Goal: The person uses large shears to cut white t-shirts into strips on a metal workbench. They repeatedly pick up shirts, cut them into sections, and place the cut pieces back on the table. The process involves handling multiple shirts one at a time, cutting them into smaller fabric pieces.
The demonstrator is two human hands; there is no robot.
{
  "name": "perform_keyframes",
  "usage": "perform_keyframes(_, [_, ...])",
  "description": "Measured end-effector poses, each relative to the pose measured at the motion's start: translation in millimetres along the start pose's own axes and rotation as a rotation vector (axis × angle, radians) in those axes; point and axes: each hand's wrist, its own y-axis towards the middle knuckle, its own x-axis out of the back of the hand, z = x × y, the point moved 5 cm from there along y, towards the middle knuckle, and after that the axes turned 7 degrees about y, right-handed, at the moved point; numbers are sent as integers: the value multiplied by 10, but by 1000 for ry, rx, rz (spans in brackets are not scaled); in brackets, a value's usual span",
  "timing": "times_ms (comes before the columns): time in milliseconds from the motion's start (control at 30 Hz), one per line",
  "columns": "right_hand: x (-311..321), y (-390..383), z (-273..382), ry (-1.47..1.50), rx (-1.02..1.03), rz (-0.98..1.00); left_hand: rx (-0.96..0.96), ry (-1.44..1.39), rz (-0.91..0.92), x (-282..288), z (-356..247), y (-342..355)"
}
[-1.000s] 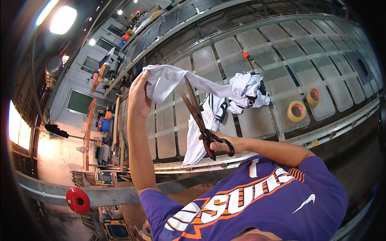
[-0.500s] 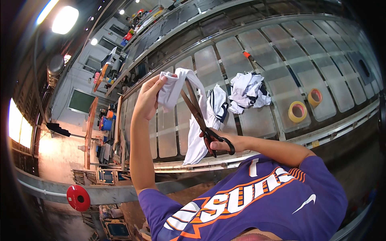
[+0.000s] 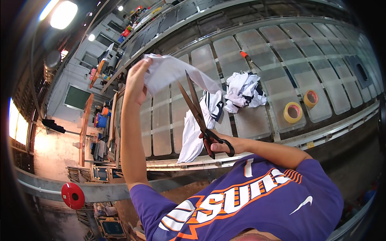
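Raised at the left, my left hand (image 3: 136,80) pinches the edge of a white cloth (image 3: 173,70). The cloth stretches from my fingers down to the right, towards more white fabric with dark trim (image 3: 193,134) lying over the table's near edge. My right hand (image 3: 219,143) is closed around the black handles of large scissors (image 3: 196,110). Their long dark blades point up and to the left, slightly parted, with the tips in front of the held cloth. Whether the blades touch the cloth I cannot tell. Close to the lying fabric is a crumpled heap of white and dark cloth (image 3: 244,91).
Grey rectangular panels line the long table (image 3: 253,122). Two rolls of yellow tape (image 3: 287,116) (image 3: 306,96) lie at the right. Farther back is a thin tool with an orange handle (image 3: 243,54). A red disc (image 3: 72,195) sits by a grey beam at lower left.
My left hand has moved left and slightly up, drawing the cloth out from a folded loop into a wider, stretched sheet. The scissors stay nearly in place, their blades now clear of the loop.
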Motion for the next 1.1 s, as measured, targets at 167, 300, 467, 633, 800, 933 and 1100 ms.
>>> perform_keyframes(167, [158, 77, 66, -44, 77, -92, 109, 163, 267, -277, 101, -173])
perform_keyframes(300, [282, 112, 157, -60, 59, -156, 145, 167, 245, -319, 313, -318])
perform_keyframes(467, [284, 145, 132, -49, -4, -238, -251, 171, -135, -561, 885, -454])
perform_keyframes(633, [159, 71, 293, -70, -55, -341, -29, -310, 50, -925, 1425, -586])
perform_keyframes(800, [200, 2, 243, -18, -89, -424, -27, -353, 216, -950, 1536, -559])
perform_keyframes(933, [226, 1, 281, -36, -12, -449, 33, -323, -50, -630, 1608, -414])
perform_keyframes(1100, [236, -99, 221, -111, 124, -326, -141, -194, -8, -147, 843, -84])
